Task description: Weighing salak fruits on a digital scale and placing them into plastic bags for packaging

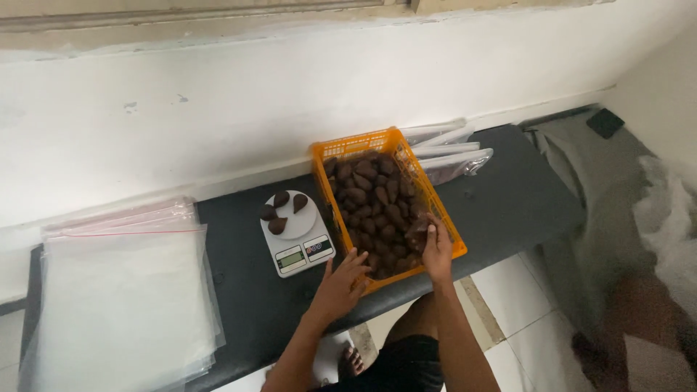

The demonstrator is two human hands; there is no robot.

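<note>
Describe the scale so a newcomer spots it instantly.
On the dark bench, find the orange crate of brown fruits. Just left of it sits the small white kitchen scale. It alone has a round platter, bearing three brown fruits, and a small display.

Dim, flat indoor light with soft shadows; the picture is slightly soft, and the lower right corner is blurred.

orange basket | slotted plastic, angled, mid-bench | full of dark brown scaly fruits | 1 fruit held at near right
</note>
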